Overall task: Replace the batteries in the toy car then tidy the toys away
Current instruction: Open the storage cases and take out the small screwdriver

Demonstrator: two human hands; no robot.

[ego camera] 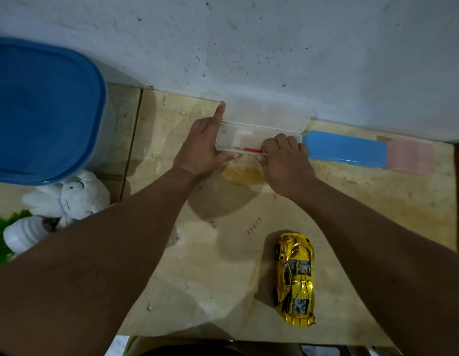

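Against the wall at the far edge of the surface (351,201), a clear plastic case (238,136) lay with its lid tipped back, and both hands were busy at it. The left hand (205,142) steadied the case's left end, thumb along the near rim and forefinger pointing up past the lid, probably so the light box would not slide. The right hand (285,160) had its grip narrowed to a pinch on the handle end of a small red screwdriver (251,149), which lay along the near side of the case; whether it was going in or coming out I could not tell.

Nearer the front edge, well apart from the hands, the toy car (295,278) sat upright on its wheels, nose pointing to the far edge. It was shiny gold with dark windows, and nothing of its underside or battery cover showed.

Just right of the case lay a blue and pink box (346,151). Off the left edge were a blue tub lid (41,111) and a white soft toy (74,194).
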